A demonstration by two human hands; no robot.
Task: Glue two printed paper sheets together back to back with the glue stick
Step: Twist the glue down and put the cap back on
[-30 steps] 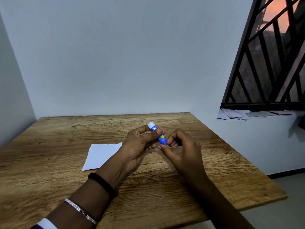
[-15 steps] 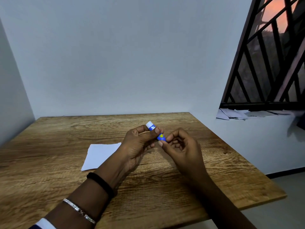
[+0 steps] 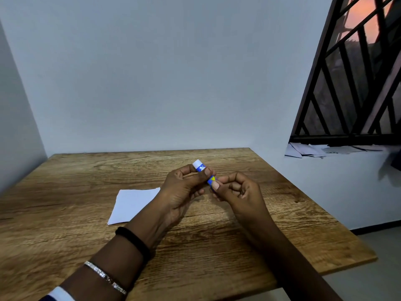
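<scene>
Glue stick: blue barrel, white end pointing up and away from me. It is held tilted in the air above the surface, between both sets of fingers.

Left hand: thumb and fingers curled round the middle of the barrel.

Right hand: thumb and forefinger pinch the near, lower end. My other fingers are loosely curled and hold nothing. Which end carries the cap I cannot tell.

Paper: white, flat on the surface, left of my left fingers and a little nearer me, partly hidden by that wrist. No print shows. Whether it is one sheet or two stacked, I cannot tell.

Loose papers: on the sill under the window grille, well apart to the right of my fingers.

Step in hand, as I judge it: readying the stick, either uncapping it or twisting its base. Nothing looks glued yet.

Next move calls for a firm hold with the left while the right turns or pulls. After that, one hand must come free to steady the paper, and the stick goes down onto its blank face.
</scene>
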